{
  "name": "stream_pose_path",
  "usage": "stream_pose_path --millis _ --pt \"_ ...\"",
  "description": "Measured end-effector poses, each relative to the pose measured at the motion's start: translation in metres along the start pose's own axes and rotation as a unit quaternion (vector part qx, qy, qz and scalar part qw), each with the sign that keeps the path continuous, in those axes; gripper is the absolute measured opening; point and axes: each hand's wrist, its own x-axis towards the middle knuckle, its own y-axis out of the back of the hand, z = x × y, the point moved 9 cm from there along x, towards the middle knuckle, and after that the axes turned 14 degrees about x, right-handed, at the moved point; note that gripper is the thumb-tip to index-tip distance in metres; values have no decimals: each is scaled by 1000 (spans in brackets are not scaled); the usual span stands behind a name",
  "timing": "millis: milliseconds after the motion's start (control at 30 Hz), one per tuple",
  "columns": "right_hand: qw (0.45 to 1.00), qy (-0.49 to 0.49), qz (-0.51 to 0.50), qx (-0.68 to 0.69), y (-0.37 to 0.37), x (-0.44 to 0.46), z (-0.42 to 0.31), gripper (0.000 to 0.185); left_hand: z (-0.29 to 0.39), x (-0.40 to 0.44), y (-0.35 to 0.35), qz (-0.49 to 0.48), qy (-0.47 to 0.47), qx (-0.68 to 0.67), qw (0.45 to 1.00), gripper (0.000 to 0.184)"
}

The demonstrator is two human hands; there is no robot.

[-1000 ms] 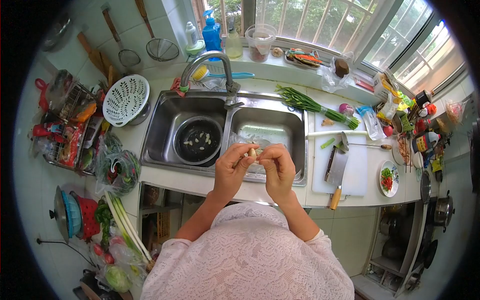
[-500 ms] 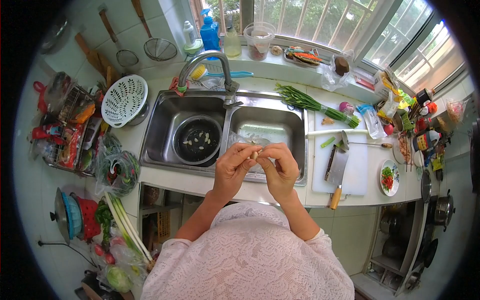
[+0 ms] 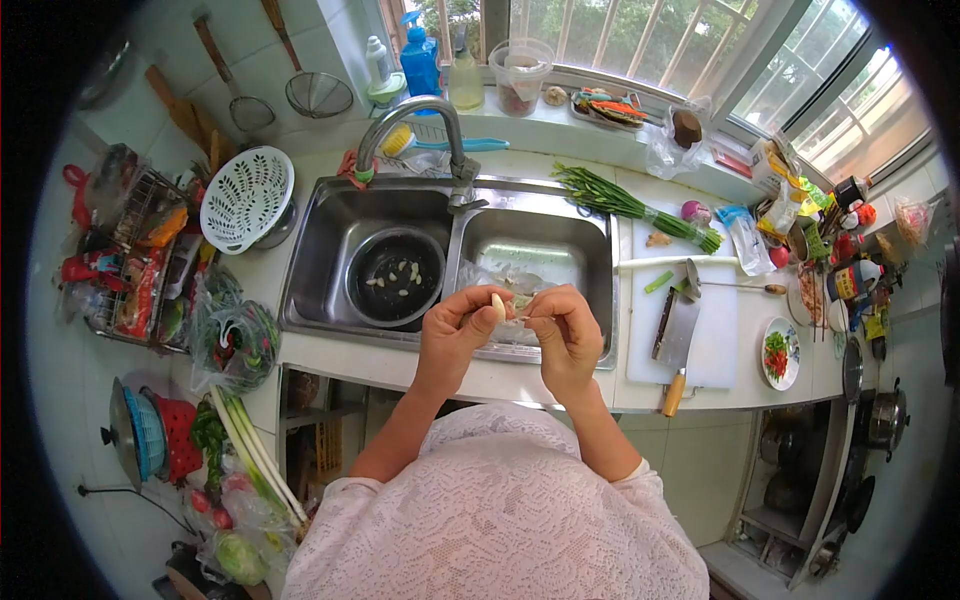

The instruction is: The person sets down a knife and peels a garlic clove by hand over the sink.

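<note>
Between the fingertips of my left hand (image 3: 455, 335) is a pale garlic clove (image 3: 498, 307), in front of the right sink basin. My right hand (image 3: 566, 338) is just beside it, thumb and forefinger pinched on a thin scrap of garlic skin (image 3: 522, 309). Beyond my hands, a clear plastic bag with peelings (image 3: 490, 277) lies in the right basin (image 3: 545, 240). A dark round bowl (image 3: 372, 312) stands in the left basin, with several peeled cloves (image 3: 403, 281) at its bottom.
Right of the sink, a cleaver (image 3: 680, 335) and ladle (image 3: 692, 280) lie on a white cutting board (image 3: 710, 350). Green stalks (image 3: 620, 200) lie behind them. A faucet (image 3: 452, 130) arches over the sink. A white colander (image 3: 250, 200) stands left; a plate (image 3: 790, 372) of chopped peppers stands right.
My hands have moved slightly apart. The clove now shows in my left fingertips, and my right fingers have drawn away to the right with a bit of skin.
</note>
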Motion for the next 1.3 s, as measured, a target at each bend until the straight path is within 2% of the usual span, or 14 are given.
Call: stream_pose_path --millis 67,233,300,333,400,467,567,700,867,1033,1100,1200,1267,1300 --pt "1000 -10 4 27 -1 0 3 9 -7 0 -1 -25 42 -77 996 22" --pt "992 -53 35 110 5 -4 18 11 -13 1 -2 -54 58 -189 979 20" --pt "996 -33 61 -51 12 3 21 15 -16 -1 -2 -65 65 -224 970 21" --pt "996 -34 60 -50 10 8 21 15 -20 -2 -4 -77 90 -270 956 20" --pt "972 15 44 -230 3 18 8 16 -26 -3 -5 -87 114 -315 938 19" --pt "979 4 24 -203 0 17 10 14 -31 -7 -13 -138 149 -402 893 17" --pt "989 -16 -4 -147 -4 12 16 8 -34 -10 -19 -150 184 -461 855 18" --pt "995 -73 -20 -71 -7 7 26 5 -42 -13 -19 -153 208 -499 828 21" --pt "995 -81 -28 -49 -10 0 32 6 -48 -16 -21 -123 251 -562 779 17" --pt "993 -84 -51 -66 -20 0 30 8 -45 -13 -20 -149 206 -565 785 16" --pt "992 -36 -101 -61 -31 0 24 11 -43 -13 -18 -155 182 -559 794 15" --pt "988 22 -126 -87 -43 5 9 19 -42 -13 -10 -142 151 -509 836 15" --pt "986 34 -129 -100 -46 3 9 21 -38 -10 3 -77 90 -391 913 15" --pt "984 47 -131 -114 -47 2 7 23 -35 -10 3 -76 90 -391 913 15"
